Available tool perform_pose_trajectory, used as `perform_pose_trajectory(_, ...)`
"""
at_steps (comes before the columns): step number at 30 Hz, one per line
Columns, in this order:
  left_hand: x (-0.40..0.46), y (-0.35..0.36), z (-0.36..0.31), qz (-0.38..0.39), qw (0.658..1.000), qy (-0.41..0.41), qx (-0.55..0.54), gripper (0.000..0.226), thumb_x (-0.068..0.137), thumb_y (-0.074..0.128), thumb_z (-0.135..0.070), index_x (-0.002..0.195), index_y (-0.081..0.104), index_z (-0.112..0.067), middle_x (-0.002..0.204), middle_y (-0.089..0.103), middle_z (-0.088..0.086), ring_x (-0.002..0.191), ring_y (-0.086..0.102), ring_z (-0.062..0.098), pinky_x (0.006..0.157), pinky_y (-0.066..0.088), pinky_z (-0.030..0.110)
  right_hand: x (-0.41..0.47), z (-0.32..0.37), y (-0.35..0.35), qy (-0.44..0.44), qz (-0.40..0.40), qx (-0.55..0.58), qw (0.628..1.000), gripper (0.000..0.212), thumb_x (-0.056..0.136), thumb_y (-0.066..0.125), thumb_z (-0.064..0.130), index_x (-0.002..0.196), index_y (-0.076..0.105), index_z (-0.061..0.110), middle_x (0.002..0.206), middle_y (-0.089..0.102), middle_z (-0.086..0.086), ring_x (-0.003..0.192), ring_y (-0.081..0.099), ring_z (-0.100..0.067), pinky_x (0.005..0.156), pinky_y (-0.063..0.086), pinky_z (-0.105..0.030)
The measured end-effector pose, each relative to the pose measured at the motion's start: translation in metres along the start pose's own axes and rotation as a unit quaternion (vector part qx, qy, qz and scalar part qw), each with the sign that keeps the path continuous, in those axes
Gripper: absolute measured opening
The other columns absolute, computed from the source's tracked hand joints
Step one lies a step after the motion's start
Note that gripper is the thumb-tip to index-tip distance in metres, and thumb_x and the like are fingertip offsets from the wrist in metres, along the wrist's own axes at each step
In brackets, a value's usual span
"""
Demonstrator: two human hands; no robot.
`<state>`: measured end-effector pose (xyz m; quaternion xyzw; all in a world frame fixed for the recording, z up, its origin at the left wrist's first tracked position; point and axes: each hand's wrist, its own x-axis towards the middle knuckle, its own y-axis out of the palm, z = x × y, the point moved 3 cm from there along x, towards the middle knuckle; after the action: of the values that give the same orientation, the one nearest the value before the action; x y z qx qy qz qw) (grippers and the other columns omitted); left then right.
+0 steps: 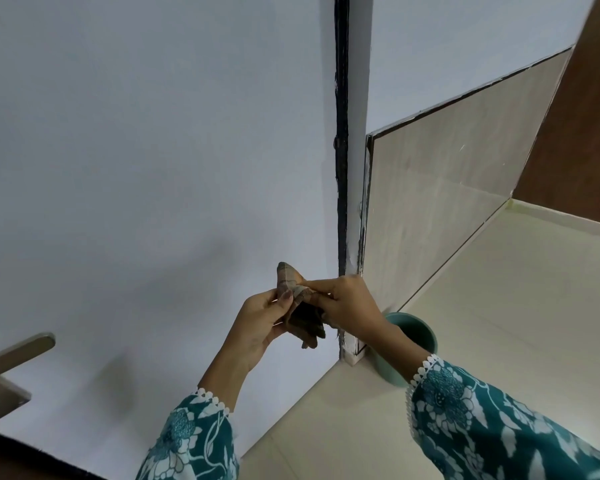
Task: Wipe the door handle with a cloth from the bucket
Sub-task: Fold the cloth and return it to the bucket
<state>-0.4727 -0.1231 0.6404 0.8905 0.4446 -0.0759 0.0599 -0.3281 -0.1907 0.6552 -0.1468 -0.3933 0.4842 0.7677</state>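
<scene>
A small brownish checked cloth [300, 308] is held up in front of the pale door [153, 168] by both hands. My left hand [260, 323] grips its lower left part with thumb and fingers. My right hand [347, 303] pinches its upper edge from the right. The metal lever door handle [11, 356] sits on its plate at the far left, well apart from the hands. A teal bucket [418, 341] stands on the floor by the door frame, partly hidden behind my right forearm.
A dark gap with a hinge [341, 143] runs down between the door and the frame. Beige wall tiles [447, 188] and a brown panel [582, 133] lie to the right. Cream floor tiles [482, 306] spread below.
</scene>
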Motion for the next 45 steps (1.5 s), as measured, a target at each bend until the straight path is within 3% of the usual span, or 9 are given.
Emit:
perform_pose_trajectory(4,0.004,0.003,0.002,0.002,1.000,-0.017,-0.025,0.033,0.093,0.053,-0.027,0.113,0.065,-0.004,0.106,0.071,0.017,0.100,0.067,0.031,0.088,0.055,0.044,0.001,-0.008,0.000,-0.016,-0.005,-0.027,1.000,0.020,0.087,0.065,0.023,0.104,0.074,0.022,0.063,0.073,-0.003,0.039,0.047,-0.004,0.046,0.034,-0.008)
perform_pose_trajectory(10,0.016,0.007,0.009,-0.053,0.994,-0.034,-0.085,0.029,0.092,0.057,-0.012,0.116,0.062,0.003,0.106,0.068,0.024,0.093,0.068,0.036,0.073,0.058,0.044,-0.013,-0.006,0.009,-0.138,0.088,-0.121,0.979,0.040,0.087,0.054,0.039,0.117,0.066,0.017,0.106,0.072,0.001,0.095,0.064,-0.021,0.076,0.054,-0.032)
perform_pose_trajectory(15,0.023,0.026,0.016,-0.048,0.990,-0.026,-0.132,0.026,0.090,0.052,0.000,0.113,0.062,0.007,0.103,0.069,0.023,0.094,0.066,0.035,0.070,0.057,0.039,-0.029,-0.043,-0.021,0.165,-0.037,0.046,0.985,0.040,0.095,0.051,0.035,0.131,0.056,0.018,0.137,0.055,-0.002,0.127,0.047,-0.018,0.108,0.038,-0.042)
perform_pose_trajectory(17,0.030,0.040,0.018,-0.024,0.989,-0.029,-0.144,0.026,0.091,0.050,-0.001,0.112,0.063,0.004,0.101,0.070,0.019,0.092,0.067,0.029,0.069,0.057,0.035,-0.037,-0.068,-0.021,0.334,-0.022,0.295,0.895,0.056,0.089,0.057,0.040,0.137,0.047,0.013,0.138,0.053,-0.009,0.126,0.049,-0.024,0.111,0.034,-0.044)
perform_pose_trajectory(19,0.042,0.056,0.023,0.004,0.989,-0.039,-0.145,0.025,0.092,0.049,-0.001,0.112,0.064,0.002,0.099,0.072,0.016,0.090,0.068,0.025,0.068,0.057,0.032,-0.045,-0.089,-0.015,0.398,0.036,0.531,0.748,0.059,0.083,0.059,0.044,0.130,0.053,0.009,0.129,0.060,-0.016,0.120,0.055,-0.031,0.110,0.035,-0.049)
perform_pose_trajectory(21,0.057,0.073,0.030,0.028,0.990,-0.050,-0.128,0.025,0.093,0.048,-0.002,0.111,0.065,-0.001,0.099,0.073,0.014,0.088,0.069,0.023,0.067,0.057,0.031,-0.052,-0.109,-0.015,0.421,0.028,0.587,0.691,0.059,0.078,0.067,0.042,0.126,0.058,0.007,0.127,0.061,-0.018,0.120,0.056,-0.035,0.108,0.038,-0.050)
perform_pose_trajectory(27,0.129,0.135,0.076,0.078,0.992,-0.099,-0.023,0.028,0.091,0.052,-0.001,0.117,0.062,0.000,0.109,0.070,0.018,0.102,0.066,0.031,0.081,0.056,0.033,-0.062,-0.193,-0.044,0.492,-0.079,0.495,0.712,0.052,0.072,0.079,0.027,0.116,0.063,0.005,0.114,0.068,-0.018,0.106,0.064,-0.034,0.093,0.052,-0.050)
perform_pose_trajectory(39,0.282,0.236,0.189,0.091,0.951,-0.295,0.022,0.029,0.094,0.053,-0.009,0.122,0.056,-0.003,0.113,0.065,0.016,0.097,0.065,0.025,0.070,0.051,0.028,-0.085,-0.390,-0.102,0.648,-0.113,0.288,0.696,0.038,0.076,0.072,0.001,0.112,0.061,-0.003,0.109,0.068,-0.023,0.095,0.067,-0.036,0.078,0.059,-0.045)
perform_pose_trajectory(45,0.303,0.300,0.208,0.110,0.947,-0.301,0.021,0.065,0.085,0.066,-0.037,0.141,0.040,-0.017,0.137,0.053,0.008,0.122,0.052,0.022,0.104,0.040,0.044,-0.078,-0.436,-0.123,0.608,-0.078,0.310,0.727,0.028,0.079,0.070,0.003,0.105,0.063,0.008,0.104,0.069,-0.017,0.089,0.066,-0.030,0.066,0.058,-0.032)
